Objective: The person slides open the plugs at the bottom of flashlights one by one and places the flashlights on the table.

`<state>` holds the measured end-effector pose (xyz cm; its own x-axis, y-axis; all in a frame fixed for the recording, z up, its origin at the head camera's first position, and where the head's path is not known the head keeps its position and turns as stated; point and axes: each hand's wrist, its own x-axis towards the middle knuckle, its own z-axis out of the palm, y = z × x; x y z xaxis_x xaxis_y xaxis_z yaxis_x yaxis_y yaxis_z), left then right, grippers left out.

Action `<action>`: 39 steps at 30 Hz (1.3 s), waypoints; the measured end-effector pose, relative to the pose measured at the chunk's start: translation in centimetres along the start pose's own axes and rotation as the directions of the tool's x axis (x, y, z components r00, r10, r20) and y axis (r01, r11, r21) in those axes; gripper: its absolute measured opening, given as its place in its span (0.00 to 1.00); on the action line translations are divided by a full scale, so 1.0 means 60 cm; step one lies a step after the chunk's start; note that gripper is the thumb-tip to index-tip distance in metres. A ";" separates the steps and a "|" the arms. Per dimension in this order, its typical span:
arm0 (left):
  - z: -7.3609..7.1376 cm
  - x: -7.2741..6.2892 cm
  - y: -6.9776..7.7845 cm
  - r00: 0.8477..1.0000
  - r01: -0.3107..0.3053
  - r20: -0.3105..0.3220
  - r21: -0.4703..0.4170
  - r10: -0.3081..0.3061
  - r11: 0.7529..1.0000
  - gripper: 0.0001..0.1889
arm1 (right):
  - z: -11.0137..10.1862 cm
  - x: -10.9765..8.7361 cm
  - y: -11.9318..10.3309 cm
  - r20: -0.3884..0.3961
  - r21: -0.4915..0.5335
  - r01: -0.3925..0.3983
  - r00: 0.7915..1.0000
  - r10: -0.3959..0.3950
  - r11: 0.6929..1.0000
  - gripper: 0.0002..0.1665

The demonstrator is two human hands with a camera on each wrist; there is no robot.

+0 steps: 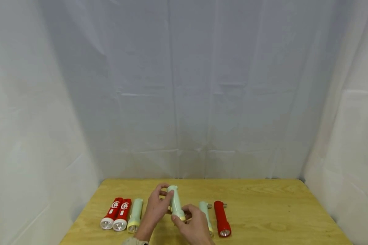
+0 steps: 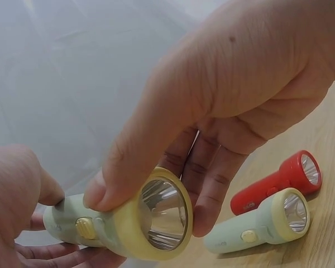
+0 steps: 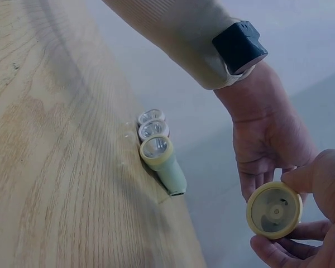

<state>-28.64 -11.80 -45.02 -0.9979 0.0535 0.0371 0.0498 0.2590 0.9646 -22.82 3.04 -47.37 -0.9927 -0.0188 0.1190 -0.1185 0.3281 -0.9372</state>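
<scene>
A pale green flashlight (image 1: pixel 175 203) with a yellow rim is held between both hands above the table, tilted with its lens end low. My left hand (image 1: pixel 157 204) grips the tail end, thumb along the body. At the lens end, my right hand (image 1: pixel 193 226) pinches the head between thumb and fingers. The left wrist view shows a yellow slide switch (image 2: pixel 86 228) on the body and the thumb of the right hand (image 2: pixel 212 95) close by the yellow rim. In the right wrist view the round lens (image 3: pixel 274 211) faces the camera.
Left on the wooden table (image 1: pixel 270 207) lie two red flashlights (image 1: pixel 111 211) with white heads and a pale green flashlight (image 1: pixel 136 211). On the right lie another pale green flashlight (image 1: pixel 203 207), partly behind my right hand, and a red flashlight (image 1: pixel 221 217). White sheeting (image 1: pixel 196 102) surrounds the table.
</scene>
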 end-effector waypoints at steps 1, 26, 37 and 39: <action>0.000 0.000 -0.001 1.000 0.004 0.002 0.003 -0.004 1.000 0.19 | 0.000 -0.001 0.000 0.004 0.000 -0.003 1.000 0.003 1.000 0.20; 0.002 -0.003 -0.009 1.000 -0.026 -0.008 0.000 0.026 1.000 0.19 | 0.002 -0.003 0.001 -0.014 -0.066 0.023 1.000 -0.024 0.998 0.19; 0.003 -0.004 -0.006 0.999 -0.041 -0.014 -0.002 0.041 0.999 0.19 | -0.001 -0.005 -0.002 -0.025 -0.099 0.064 0.997 -0.066 0.993 0.18; 0.003 -0.005 -0.006 0.999 -0.039 -0.015 0.000 0.039 0.999 0.19 | -0.002 -0.006 -0.003 -0.023 -0.097 0.066 0.997 -0.068 0.993 0.18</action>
<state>-28.36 -11.71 -45.41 -0.9957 0.0487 0.0785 0.0885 0.2565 0.9625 -22.45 3.08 -47.21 -0.9816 -0.0195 0.1902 -0.1809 0.4165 -0.8910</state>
